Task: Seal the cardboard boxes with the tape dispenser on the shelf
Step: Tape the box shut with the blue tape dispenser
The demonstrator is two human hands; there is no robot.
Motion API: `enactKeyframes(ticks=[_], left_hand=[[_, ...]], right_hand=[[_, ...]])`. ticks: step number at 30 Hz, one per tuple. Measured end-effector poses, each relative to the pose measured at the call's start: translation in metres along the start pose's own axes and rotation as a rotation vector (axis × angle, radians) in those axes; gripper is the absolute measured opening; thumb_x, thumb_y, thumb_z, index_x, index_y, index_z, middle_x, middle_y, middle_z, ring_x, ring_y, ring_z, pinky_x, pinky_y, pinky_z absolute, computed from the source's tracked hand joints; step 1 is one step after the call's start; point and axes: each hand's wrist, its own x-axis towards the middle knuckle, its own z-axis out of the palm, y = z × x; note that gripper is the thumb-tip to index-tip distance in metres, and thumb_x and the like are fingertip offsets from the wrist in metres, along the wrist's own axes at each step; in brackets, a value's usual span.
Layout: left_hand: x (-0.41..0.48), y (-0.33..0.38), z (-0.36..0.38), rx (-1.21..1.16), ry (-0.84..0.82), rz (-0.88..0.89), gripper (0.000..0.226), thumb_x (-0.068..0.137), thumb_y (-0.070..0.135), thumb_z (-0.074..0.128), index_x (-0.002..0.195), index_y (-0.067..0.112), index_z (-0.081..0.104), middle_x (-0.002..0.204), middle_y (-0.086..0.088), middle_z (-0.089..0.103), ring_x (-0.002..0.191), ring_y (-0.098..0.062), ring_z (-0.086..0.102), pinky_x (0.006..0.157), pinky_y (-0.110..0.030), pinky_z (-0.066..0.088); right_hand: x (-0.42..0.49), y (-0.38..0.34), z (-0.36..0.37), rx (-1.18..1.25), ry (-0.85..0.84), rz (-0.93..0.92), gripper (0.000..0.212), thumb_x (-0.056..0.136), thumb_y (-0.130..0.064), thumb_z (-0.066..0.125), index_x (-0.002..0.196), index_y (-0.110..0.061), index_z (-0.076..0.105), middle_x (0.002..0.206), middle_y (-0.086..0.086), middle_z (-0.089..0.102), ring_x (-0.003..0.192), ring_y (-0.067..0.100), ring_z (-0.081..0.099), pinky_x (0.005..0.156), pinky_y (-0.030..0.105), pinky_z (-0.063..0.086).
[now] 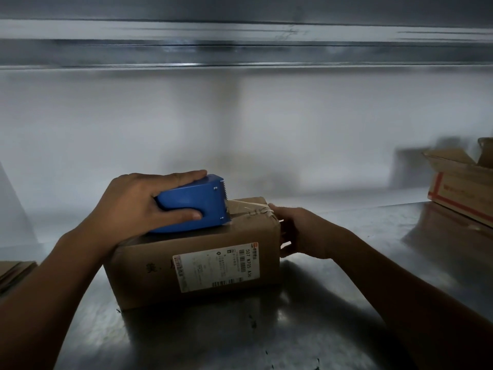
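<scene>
Mid-taping: left hand (138, 201) clamps tape dispenser (197, 206) atop cardboard box (160, 265), right hand (306, 231) grips its right end, apparently anchoring tape (245, 206); next, probably draw dispenser leftward along the top.

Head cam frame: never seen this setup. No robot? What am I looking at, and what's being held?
No robot here: one wide-angle camera worn on a person's head looks down at two bare hands. The left hand grips a blue tape dispenser on top of a closed cardboard box, with clear tape running from it to the box's right end. The right hand is against that end; whether it grips or only presses is unclear. The box stands on a metal shelf. An open box stands far right, flat cardboard at the left edge.
</scene>
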Motion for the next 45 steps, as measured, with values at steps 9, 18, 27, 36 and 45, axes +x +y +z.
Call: enactKeyframes(ticks=[9,18,27,36,45], left_hand=[[-0.001,0.001,-0.002,-0.013,-0.016,-0.001,0.068,0.073,0.081,0.057,0.137,0.070,0.039,0.110,0.047,0.053,0.087,0.021,0.057,0.080,-0.009,0.045],[0.001,-0.004,-0.002,-0.015,-0.023,0.013,0.066,0.073,0.087,0.053,0.135,0.075,0.036,0.105,0.053,0.050,0.095,0.022,0.058,0.080,-0.005,0.043],[0.003,-0.001,-0.003,0.010,-0.025,0.036,0.068,0.073,0.082,0.055,0.137,0.064,0.042,0.111,0.034,0.062,0.088,0.002,0.066,0.080,-0.015,0.051],[0.041,-0.013,-0.026,-0.066,-0.246,0.061,0.065,0.078,0.081,0.057,0.137,0.055,0.050,0.117,0.033,0.065,0.095,0.005,0.067,0.083,-0.019,0.056],[0.040,-0.056,-0.089,-0.153,-0.431,-0.056,0.044,0.082,0.072,0.067,0.120,0.050,0.068,0.112,0.018,0.074,0.098,-0.007,0.072,0.079,-0.030,0.062]], right_hand=[[0.018,0.017,0.002,-0.643,0.106,-0.168,0.035,0.109,-0.049,0.029,0.111,-0.020,0.049,0.106,0.007,0.054,0.108,0.026,0.060,0.086,0.038,0.051],[0.004,-0.011,0.006,-0.306,0.347,-0.582,0.041,0.099,-0.050,0.039,0.119,-0.020,0.059,0.115,-0.003,0.066,0.113,0.011,0.062,0.106,0.046,0.047],[-0.022,-0.027,0.040,-0.914,0.082,-0.497,0.093,0.085,-0.085,0.032,0.161,-0.038,0.007,0.168,-0.017,0.010,0.153,0.003,0.008,0.125,0.036,0.019],[-0.020,-0.037,0.035,-1.187,-0.014,-0.349,0.125,0.059,-0.107,0.011,0.161,-0.035,0.003,0.169,-0.018,0.004,0.154,0.002,0.002,0.125,0.035,0.015],[-0.019,-0.043,0.035,-1.246,-0.057,-0.316,0.119,0.061,-0.105,0.008,0.160,-0.039,-0.001,0.168,-0.021,-0.001,0.152,0.000,-0.002,0.127,0.042,0.011]])
